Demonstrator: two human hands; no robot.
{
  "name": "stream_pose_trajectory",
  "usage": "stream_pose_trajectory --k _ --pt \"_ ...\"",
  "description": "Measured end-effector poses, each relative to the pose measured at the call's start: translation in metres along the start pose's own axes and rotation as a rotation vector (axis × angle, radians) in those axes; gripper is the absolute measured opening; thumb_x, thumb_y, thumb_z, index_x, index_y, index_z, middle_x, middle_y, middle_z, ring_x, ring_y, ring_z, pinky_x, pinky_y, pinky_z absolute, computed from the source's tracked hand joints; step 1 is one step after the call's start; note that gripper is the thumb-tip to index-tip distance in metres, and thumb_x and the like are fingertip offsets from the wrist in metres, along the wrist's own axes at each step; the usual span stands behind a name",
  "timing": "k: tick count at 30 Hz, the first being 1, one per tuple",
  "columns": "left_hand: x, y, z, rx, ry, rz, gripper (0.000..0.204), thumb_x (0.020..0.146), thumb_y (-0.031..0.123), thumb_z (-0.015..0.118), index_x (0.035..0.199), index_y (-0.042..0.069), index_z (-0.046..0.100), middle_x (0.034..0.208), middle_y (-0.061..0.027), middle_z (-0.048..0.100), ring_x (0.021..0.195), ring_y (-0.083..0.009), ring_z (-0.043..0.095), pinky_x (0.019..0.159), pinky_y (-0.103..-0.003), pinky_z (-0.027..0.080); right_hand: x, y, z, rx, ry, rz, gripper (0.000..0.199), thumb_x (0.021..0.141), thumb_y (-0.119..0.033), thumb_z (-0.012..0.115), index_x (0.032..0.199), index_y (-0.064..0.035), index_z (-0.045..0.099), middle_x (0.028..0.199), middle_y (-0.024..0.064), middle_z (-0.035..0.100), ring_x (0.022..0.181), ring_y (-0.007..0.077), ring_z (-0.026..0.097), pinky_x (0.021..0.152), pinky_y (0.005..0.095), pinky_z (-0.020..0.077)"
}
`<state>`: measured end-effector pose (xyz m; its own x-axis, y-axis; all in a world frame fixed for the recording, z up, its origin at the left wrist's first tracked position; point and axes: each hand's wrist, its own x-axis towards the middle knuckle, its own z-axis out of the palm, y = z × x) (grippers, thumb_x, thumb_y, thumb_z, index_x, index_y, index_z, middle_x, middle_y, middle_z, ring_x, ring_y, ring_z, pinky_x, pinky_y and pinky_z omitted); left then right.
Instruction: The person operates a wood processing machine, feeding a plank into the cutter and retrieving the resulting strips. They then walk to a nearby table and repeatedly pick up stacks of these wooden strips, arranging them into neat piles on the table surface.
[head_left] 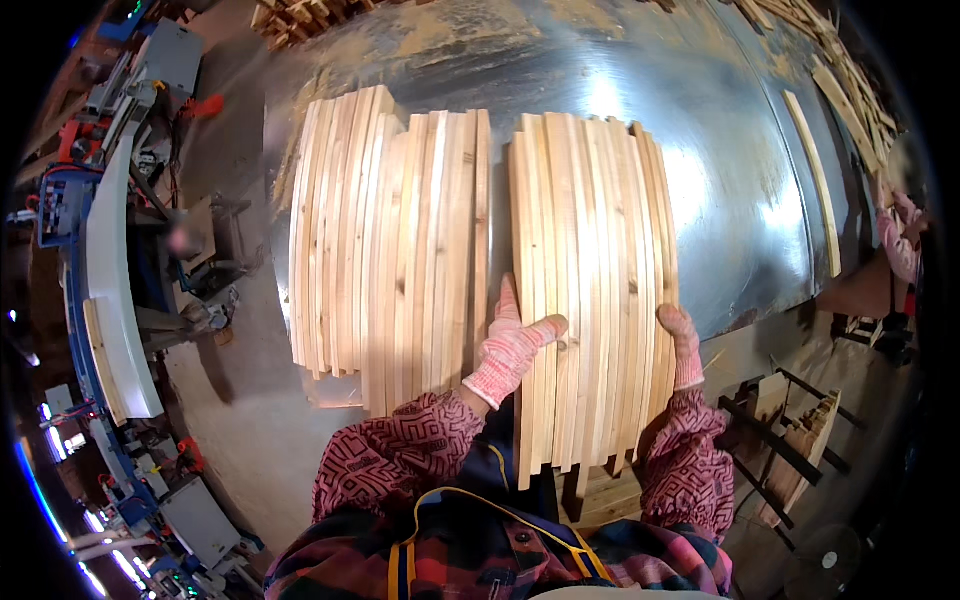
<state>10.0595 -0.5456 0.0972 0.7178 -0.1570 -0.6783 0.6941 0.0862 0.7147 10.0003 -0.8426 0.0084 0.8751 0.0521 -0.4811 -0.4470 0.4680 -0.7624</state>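
A bundle of pale wooden strips [590, 290] lies lengthwise before me, its near ends reaching past the metal table's edge toward my body. Against the bundle's left side is my left hand [512, 345], in a pink-and-white knit glove, its thumb laid over the top and its index finger stretched forward along the side. My right hand [681, 335], gloved the same way, clasps the right side, with most of its fingers hidden. Between them the two hands hold the strips. A second group of wooden strips [400, 250] lies to the left, separated by a narrow gap.
The shiny metal table [730, 240] carries sawdust at its far side. One long strip [815, 180] lies to the right, near a pile of scrap wood [850, 100]. Machinery [110, 220] lines the left. A rack with boards [800, 450] stands at lower right; another person's arm [900, 240] shows behind.
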Motion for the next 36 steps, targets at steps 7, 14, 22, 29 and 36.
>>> stream_pose_trajectory --k 7,14,22,29,36 --pt "-0.019 0.066 -0.09 -0.007 -0.108 0.18 0.115 0.071 0.023 0.083 0.151 -0.003 0.005 0.143 -0.0257 0.039 0.133 -0.0306 0.04 0.111 -0.037 0.033 -0.021 -0.012 0.108 0.21 0.037 -0.047 0.043 0.093 -0.029 0.061 0.122 0.0021 0.053 0.109 0.0116 0.066 0.098 0.021 0.065 0.085 0.032 0.0559" --pt "0.021 0.091 -0.27 0.224 -0.021 0.295 0.101 0.078 0.043 0.077 0.152 0.004 0.018 0.15 -0.0246 0.027 0.138 -0.0349 0.03 0.112 -0.043 0.03 0.027 0.012 0.292 -0.158 0.016 -0.255 0.068 0.087 -0.022 0.063 0.143 0.0016 0.034 0.131 0.0143 0.049 0.114 0.0217 0.054 0.095 0.0326 0.0495" --pt "0.054 0.093 -0.342 1.278 0.095 0.381 0.085 0.083 0.058 0.064 0.144 0.003 0.04 0.155 -0.0208 0.015 0.142 -0.037 0.018 0.111 -0.045 0.028 0.066 0.08 0.253 -0.509 0.205 -0.096 0.065 0.091 -0.038 0.063 0.141 -0.0015 0.043 0.137 0.0146 0.051 0.124 0.0203 0.049 0.105 0.0323 0.0402" --pt "0.114 0.034 -0.409 0.396 0.296 0.803 0.067 0.088 0.02 0.069 0.145 0.006 0.038 0.136 -0.0174 0.044 0.123 -0.0278 0.048 0.105 -0.037 0.038 0.076 0.095 0.286 -0.343 0.558 -0.406 0.058 0.098 -0.04 0.054 0.14 -0.0009 0.045 0.127 0.0147 0.059 0.113 0.0212 0.057 0.09 0.0301 0.0507" --pt "0.103 0.03 -0.385 -0.203 0.097 0.679 0.097 0.086 0.021 0.072 0.154 0.012 0.004 0.153 -0.0172 0.026 0.142 -0.0282 0.024 0.112 -0.037 0.028 0.071 0.116 0.238 -0.187 0.31 -0.341 0.055 0.101 -0.035 0.047 0.146 -0.0044 0.036 0.135 0.0125 0.052 0.112 0.0193 0.058 0.089 0.028 0.0517"
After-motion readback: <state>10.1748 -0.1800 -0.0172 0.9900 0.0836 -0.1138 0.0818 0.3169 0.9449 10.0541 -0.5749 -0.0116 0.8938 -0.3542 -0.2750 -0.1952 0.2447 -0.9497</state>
